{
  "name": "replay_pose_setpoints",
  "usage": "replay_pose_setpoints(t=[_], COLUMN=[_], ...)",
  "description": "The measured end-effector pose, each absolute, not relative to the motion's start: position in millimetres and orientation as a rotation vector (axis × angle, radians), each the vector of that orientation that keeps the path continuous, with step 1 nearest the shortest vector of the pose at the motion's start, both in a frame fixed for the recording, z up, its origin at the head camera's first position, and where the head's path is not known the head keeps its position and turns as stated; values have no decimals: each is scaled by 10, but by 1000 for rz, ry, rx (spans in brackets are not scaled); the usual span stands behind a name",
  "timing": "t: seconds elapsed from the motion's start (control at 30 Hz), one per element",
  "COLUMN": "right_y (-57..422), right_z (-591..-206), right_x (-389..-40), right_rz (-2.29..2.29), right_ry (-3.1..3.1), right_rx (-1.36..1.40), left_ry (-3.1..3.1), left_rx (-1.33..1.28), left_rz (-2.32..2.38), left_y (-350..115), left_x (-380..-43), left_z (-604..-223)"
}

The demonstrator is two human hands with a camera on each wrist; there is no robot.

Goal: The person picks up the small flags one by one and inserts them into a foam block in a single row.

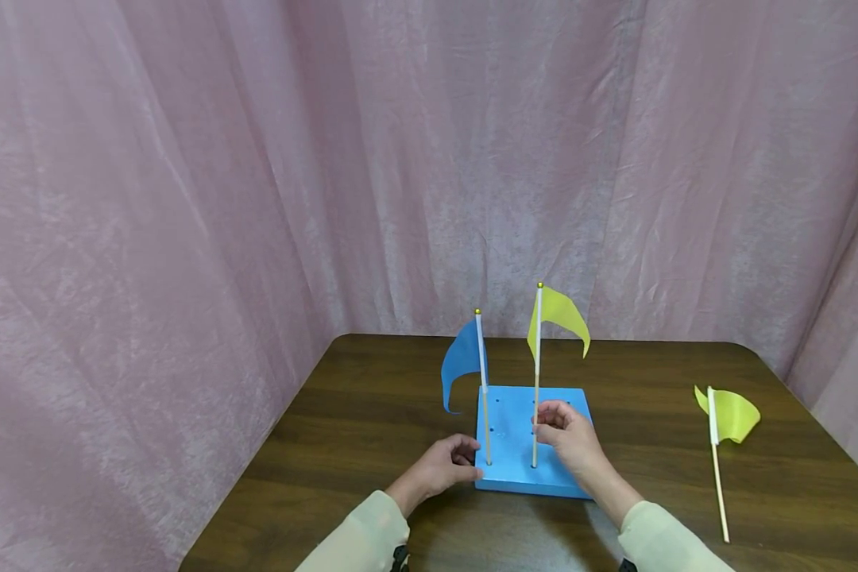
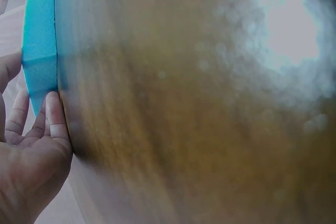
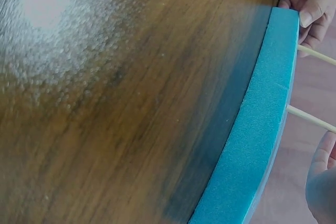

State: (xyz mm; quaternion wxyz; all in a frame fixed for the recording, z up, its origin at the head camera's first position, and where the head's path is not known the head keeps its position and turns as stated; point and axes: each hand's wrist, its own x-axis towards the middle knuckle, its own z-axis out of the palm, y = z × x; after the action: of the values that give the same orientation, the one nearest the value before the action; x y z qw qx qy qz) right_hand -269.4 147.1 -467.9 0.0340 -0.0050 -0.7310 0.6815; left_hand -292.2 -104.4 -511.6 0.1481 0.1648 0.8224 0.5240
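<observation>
A light-blue foam board [image 1: 562,477] with small holes lies on the table. In its front-left hole a blue flag [image 1: 461,364] stands on a thin wooden stick, leaning slightly. To the right of it, a yellow flag [image 1: 559,308] is upright, its stick's lower end at another front hole. My right hand [image 1: 570,442] pinches that stick partway down, between thumb and fingers. At the board's left edge, my left hand [image 1: 442,465] touches the side and front corner with relaxed fingers. The left wrist view shows those fingertips [image 2: 54,103] against the board's side.
A second yellow flag [image 1: 736,416] lies on the brown wooden table [image 1: 658,508] at the right, stick toward the front. Pink curtains [image 1: 429,159] hang behind the table and along its sides.
</observation>
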Motion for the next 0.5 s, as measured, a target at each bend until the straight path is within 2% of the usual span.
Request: replay_pose_setpoints(t=[0.5], right_y=[1439], right_z=[-4717], right_x=[-2685], right_rz=[2066], right_ry=[-2269], right_rx=[10], left_ry=[2352], left_rx=[459], left_rz=[1515], left_y=[-1027], left_x=[-2943], left_z=[-5112])
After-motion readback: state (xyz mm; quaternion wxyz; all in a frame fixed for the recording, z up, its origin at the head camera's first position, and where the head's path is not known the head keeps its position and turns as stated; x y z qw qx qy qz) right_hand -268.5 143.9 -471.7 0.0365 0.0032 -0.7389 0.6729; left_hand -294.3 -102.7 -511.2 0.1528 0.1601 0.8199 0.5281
